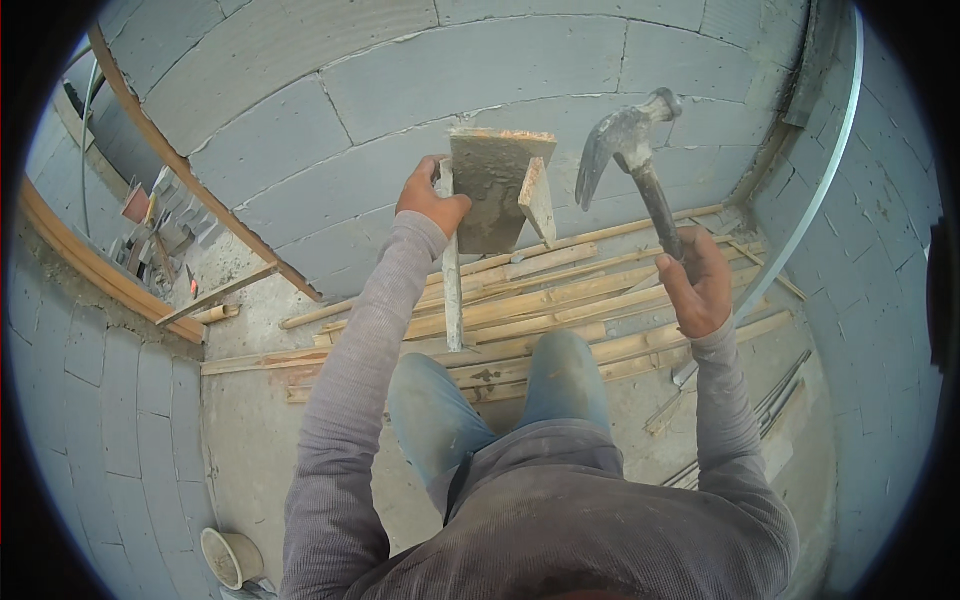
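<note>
My left hand (433, 197) grips a small board form (495, 190) by its left side. It has a broad, mortar-smeared grey panel with a raw wooden top edge. A long narrow strip (452, 280) runs down its left side, and a shorter piece (537, 197) stands out at its right. In my right hand (698, 285) is a claw hammer (640, 160), held by its dark handle with the head up. The claw points left toward the form, and a gap separates the two. Fingers behind the form are partly hidden.
Bamboo poles and wooden strips (560, 295) lie across the floor before my legs. Grey block walls (470, 75) rise ahead and at both sides. A wood-framed opening (190, 180) is at left, a bucket (232, 558) at lower left, and thin metal rods (780, 400) at right.
</note>
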`<state>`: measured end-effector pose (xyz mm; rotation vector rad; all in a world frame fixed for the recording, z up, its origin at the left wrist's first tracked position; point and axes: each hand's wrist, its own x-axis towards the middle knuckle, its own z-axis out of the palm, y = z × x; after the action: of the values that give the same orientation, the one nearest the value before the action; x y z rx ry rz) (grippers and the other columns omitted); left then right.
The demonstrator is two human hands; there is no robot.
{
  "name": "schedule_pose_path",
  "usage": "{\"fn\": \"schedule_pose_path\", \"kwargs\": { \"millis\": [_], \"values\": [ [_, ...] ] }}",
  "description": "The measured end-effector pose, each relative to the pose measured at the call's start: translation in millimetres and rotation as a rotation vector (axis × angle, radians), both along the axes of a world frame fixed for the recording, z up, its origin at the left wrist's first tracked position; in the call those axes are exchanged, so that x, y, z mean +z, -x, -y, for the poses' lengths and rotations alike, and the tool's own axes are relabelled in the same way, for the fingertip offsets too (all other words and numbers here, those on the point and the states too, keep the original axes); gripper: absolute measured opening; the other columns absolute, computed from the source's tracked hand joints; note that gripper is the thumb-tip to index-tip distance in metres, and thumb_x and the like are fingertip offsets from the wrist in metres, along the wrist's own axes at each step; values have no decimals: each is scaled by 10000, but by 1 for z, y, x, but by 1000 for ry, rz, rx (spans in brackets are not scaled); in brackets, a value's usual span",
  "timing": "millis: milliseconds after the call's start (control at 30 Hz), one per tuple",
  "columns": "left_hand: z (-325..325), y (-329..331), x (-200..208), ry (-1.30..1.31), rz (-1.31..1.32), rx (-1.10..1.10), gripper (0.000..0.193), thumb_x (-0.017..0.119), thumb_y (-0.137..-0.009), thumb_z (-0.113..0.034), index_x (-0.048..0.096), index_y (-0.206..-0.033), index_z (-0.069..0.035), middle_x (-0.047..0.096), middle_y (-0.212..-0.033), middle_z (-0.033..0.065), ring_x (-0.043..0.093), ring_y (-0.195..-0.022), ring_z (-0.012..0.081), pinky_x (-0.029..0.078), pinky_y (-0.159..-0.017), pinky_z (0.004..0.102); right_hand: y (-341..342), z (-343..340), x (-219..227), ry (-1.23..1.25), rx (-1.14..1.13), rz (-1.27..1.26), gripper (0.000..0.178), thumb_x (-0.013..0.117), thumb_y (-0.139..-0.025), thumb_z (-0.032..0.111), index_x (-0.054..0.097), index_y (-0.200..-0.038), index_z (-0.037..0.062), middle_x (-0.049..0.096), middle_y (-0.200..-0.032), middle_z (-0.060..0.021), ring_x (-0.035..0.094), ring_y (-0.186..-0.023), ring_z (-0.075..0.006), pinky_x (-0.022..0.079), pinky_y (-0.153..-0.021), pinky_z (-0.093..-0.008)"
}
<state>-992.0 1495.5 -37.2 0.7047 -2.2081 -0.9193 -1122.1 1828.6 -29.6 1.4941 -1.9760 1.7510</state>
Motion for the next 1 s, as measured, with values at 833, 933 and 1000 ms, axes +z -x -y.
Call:
{"fn": "schedule_pose_path", "kwargs": {
  "millis": [833,933,1000],
  "values": [
    [-65,63,-17,-19,215,-129,680,703,-704,-442,544,-1270,-102,620,-1206,127,590,-1118,265,459,-967,352,-52,78,-45,-181,23,317,288,796,-764,219,574,-795,40,478,-617,35,429,-569,-43,354,-504,-227],
    [-54,79,-42,75,202,-131,671,728,-718,-422,576,-1265,-64,642,-1157,162,620,-1060,254,462,-943,340,-57,101,-58,-121,25,221,352,817,-732,241,531,-780,41,497,-640,14,458,-576,-56,392,-516,-240],
    [-46,81,-53,-76,-66,-312,636,706,-764,-422,582,-1260,-43,652,-1135,151,623,-1021,216,452,-947,349,-66,112,-56,-141,4,276,406,826,-708,266,492,-769,44,502,-640,0,473,-574,-67,424,-530,-249]
  ]
}}
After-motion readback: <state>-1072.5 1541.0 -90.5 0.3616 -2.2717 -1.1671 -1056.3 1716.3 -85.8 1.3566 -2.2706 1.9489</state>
